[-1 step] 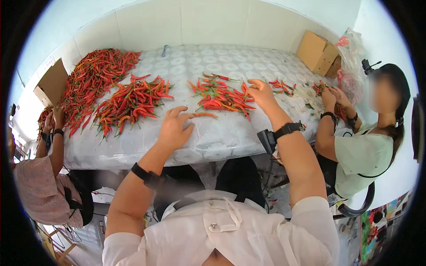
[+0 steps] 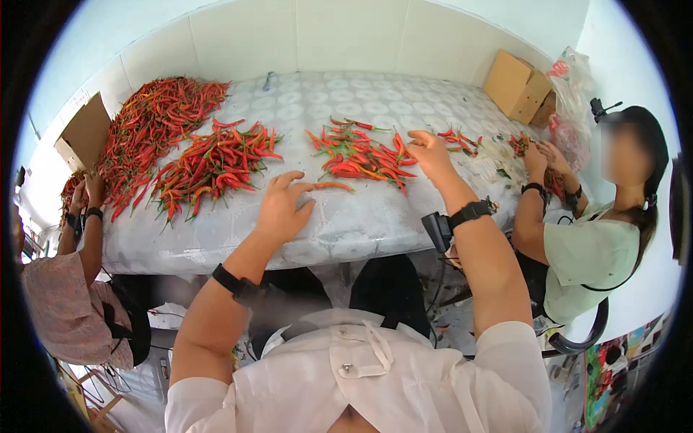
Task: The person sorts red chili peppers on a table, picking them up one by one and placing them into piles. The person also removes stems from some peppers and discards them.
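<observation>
A loose pile of red chili peppers (image 2: 361, 155) with green stems lies on the table in front of me. At its right edge, my right hand (image 2: 432, 155) hovers with curled fingers. Its thumb and index finger are apart, close to an upright-lying chili, and no pepper shows between them. My left hand (image 2: 285, 209) is over the cloth left of the pile, fingers spread and loosely bent. Near its fingertips lies a single orange-red chili (image 2: 333, 186); whether they touch is hard to tell. Black bands circle both my wrists.
A bigger chili heap (image 2: 216, 166) lies to my left, with a large mound (image 2: 162, 115) behind it. Few chilies (image 2: 460, 141) are at right. Cardboard boxes (image 2: 514, 85) and a plastic bag (image 2: 570, 108) stand back right. Co-workers handle chilies at both table ends.
My right hand has shifted very slightly to the right, away from the pile's edge. The left hand and the peppers look the same.
</observation>
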Demonstrator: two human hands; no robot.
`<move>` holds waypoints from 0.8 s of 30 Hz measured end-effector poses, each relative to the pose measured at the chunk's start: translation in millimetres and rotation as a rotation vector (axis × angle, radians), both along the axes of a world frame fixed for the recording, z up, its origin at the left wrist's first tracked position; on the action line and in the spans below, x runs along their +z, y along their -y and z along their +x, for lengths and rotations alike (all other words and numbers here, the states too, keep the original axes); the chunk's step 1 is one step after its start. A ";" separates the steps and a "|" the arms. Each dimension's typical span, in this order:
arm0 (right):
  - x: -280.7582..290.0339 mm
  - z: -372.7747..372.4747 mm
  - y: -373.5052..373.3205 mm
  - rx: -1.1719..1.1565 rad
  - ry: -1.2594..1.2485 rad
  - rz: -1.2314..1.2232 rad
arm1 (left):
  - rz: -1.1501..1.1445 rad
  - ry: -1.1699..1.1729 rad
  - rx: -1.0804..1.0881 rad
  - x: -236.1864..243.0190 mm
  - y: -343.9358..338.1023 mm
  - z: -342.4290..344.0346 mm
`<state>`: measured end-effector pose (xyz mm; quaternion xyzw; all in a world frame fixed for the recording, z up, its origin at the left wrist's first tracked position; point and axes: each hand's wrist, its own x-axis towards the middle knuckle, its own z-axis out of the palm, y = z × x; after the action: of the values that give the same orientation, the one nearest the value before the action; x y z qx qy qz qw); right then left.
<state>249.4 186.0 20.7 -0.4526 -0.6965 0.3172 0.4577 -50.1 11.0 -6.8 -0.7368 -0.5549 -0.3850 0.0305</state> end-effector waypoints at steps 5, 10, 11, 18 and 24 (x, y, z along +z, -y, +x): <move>1.6 32.4 18.2 -0.072 -0.141 -0.195 | -0.011 0.030 -0.003 -1.0 -0.3 -0.5; -6.2 28.0 33.1 0.005 0.005 -0.251 | -0.002 -0.077 -0.030 -0.2 -2.3 0.8; -8.2 24.3 35.3 0.027 0.145 -0.144 | -0.007 -0.105 -0.036 -0.1 -2.4 2.3; -8.2 -9.7 50.0 -0.030 0.766 0.227 | -0.049 -0.195 -0.006 -3.1 -4.2 4.4; 4.7 -18.3 44.1 -0.031 0.934 0.102 | -0.075 -0.170 -0.057 0.3 -4.8 1.4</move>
<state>231.1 141.9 25.4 -0.5343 -0.8357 0.0380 0.1213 -48.7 15.8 -6.4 -0.7830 -0.5431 -0.3009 0.0390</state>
